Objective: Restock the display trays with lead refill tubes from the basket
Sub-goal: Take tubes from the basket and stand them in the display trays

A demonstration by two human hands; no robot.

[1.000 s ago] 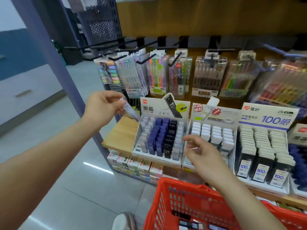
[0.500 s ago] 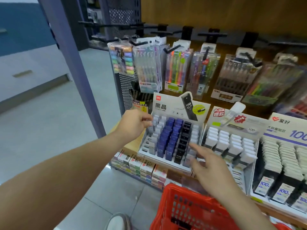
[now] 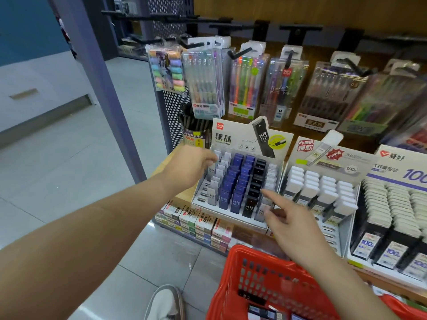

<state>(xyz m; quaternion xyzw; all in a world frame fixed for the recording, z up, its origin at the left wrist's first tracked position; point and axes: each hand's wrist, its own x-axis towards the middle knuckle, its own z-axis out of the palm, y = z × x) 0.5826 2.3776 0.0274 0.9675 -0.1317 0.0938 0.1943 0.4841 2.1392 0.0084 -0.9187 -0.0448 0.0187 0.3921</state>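
Head view: left fingers [image 3: 211,159] pinch tube [image 3: 212,169].

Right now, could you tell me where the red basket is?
The red basket sits at the bottom right, below the HB 0.7 display tray, under the right hand.

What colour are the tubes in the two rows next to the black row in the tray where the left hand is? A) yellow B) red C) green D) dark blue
D: in the white cardboard display tray that the left hand reaches into, the two rows of dark blue lead refill tubes stand just left of the row of black lead refill tubes.
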